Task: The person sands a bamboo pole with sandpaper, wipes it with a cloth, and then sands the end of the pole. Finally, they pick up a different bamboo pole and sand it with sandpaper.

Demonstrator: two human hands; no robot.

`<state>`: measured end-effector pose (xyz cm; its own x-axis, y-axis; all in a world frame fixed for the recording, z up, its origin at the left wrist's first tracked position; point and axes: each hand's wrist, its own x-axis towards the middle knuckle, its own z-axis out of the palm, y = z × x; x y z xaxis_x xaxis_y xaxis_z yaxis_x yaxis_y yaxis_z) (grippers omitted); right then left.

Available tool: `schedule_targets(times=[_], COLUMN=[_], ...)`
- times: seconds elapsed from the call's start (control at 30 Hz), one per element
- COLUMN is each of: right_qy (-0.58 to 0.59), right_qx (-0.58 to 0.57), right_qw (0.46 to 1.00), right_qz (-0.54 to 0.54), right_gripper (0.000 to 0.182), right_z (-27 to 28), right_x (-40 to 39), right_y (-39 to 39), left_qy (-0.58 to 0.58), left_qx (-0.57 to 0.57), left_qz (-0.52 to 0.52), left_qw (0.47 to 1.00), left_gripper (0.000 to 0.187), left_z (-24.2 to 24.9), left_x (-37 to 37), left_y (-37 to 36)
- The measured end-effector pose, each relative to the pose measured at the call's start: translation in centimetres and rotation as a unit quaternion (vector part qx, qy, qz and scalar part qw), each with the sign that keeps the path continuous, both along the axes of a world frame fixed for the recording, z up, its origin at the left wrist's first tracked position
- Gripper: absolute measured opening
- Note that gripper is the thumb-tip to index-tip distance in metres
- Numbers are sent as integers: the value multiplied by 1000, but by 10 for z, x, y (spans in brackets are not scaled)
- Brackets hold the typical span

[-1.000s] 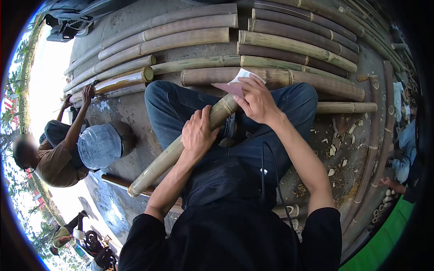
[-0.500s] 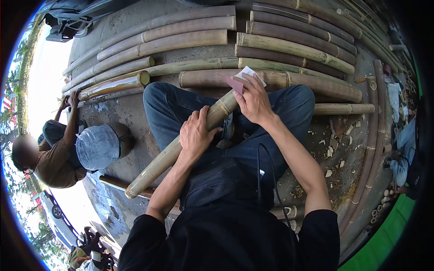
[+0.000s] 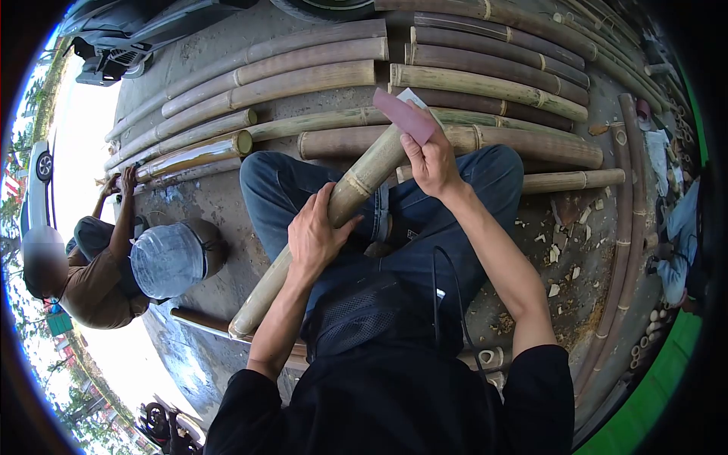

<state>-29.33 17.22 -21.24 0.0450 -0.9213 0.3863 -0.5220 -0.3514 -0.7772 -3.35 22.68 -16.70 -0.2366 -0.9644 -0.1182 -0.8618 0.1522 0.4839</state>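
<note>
A thick bamboo pole [image 3: 353,184] lies slanted across my lap, its upper end near my right hand and its lower end at the lower left. My left hand [image 3: 315,236] is wrapped round the pole's middle, thumb on one side and fingers on the other. Near the top end, my right hand [image 3: 432,163] grips a reddish-pink sheet of sandpaper [image 3: 406,117]. A piece of it sticks out past the fingers over the pole, and a pale sheet [image 3: 412,97] shows behind it.
Bamboo poles [image 3: 485,78] lie in rows ahead. At the left a co-worker [image 3: 102,284] crouches with both hands on a shiny pole [image 3: 189,155], beside a plastic-covered bucket [image 3: 168,260]. Wood chips [image 3: 556,254] litter the ground at right. A vehicle wheel [image 3: 326,6] stands at the top.
The pole's angle has become steeper, and my left hand has shifted slightly left and down with it. My right hand has turned, lifting the pink sheet so that more of it shows.
</note>
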Motion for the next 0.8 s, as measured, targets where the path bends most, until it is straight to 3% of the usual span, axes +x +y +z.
schedule_targets(times=[0.07,0.13,0.2,0.23,0.27,0.37,0.47,0.5,0.6,0.67,0.73,0.77,0.8], right_qy=[23,80,-11,-117,-116,23,80,48,176,140,-101,79,-110], right_qx=[-103,-119,-64,-11,-12,-110,-99,-82,-98,-111,-90,-90,-83], right_qw=[994,989,998,993,993,994,992,996,970,977,986,992,990], right_qz=[-9,24,15,7,4,13,10,-2,138,115,-96,-37,-22], right_gripper=[35,36,38,38,38,40,40,41,43,45,46,47,46], right_z=[6,7,-2,-9,-4,8,-1,-4,-10,-20,-31,-16,-11], right_x=[11,-1,-11,-6,-1,1,-11,-3,23,16,10,10,29], right_y=[10,12,4,6,10,19,13,19,46,29,7,11,17], left_qy=[17,28,6,5,20,45,41,32,88,97,139,161,158], left_qx=[5,8,14,14,3,-9,4,26,59,74,118,146,145], left_qz=[2,4,-8,-10,-19,-31,-36,-30,-16,-17,-8,-10,-11], left_qw=[1000,1000,1000,1000,1000,998,998,999,994,992,983,976,977], left_gripper=[75,75,75,75,75,73,72,72,72,71,70,70,70], left_z=[1,3,4,4,2,3,5,4,3,8,14,19,20], left_x=[4,7,8,10,12,17,18,16,26,33,38,39,43], left_y=[1,2,2,3,1,3,-4,-7,-19,-30,-35,-37,-38])
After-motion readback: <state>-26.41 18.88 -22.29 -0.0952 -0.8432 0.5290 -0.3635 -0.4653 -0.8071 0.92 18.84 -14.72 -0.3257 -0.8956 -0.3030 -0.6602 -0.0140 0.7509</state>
